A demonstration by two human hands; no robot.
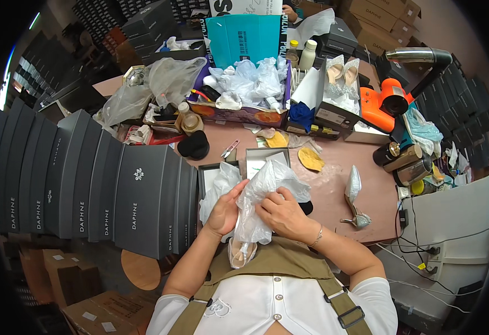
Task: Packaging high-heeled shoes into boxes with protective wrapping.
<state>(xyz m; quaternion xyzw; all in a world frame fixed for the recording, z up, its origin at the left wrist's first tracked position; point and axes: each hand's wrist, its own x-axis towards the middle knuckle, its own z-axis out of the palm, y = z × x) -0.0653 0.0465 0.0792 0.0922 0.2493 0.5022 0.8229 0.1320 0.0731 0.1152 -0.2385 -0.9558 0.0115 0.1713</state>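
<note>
A shoe (241,254) hangs close in front of my apron, its open back sticking out of crumpled white tissue paper (255,207). My left hand (226,212) is closed along the left side of this bundle, steadying the wrapped shoe. On the other side, the curled fingers of my right hand (286,215) pinch the tissue paper. The rest of the shoe is hidden by the wrapping. A glittery silver high-heeled shoe (354,195) lies on the table at the right. Beyond my hands sits an open shoebox (247,162) with more tissue beside it.
Dark shoeboxes (146,195) stand in a row along the left. Small pink-handled scissors (230,148) and yellow sponge pads (310,159) lie on the table (334,151). Farther back are a box of white wads (244,114), an orange heat tool (381,106) and bottles.
</note>
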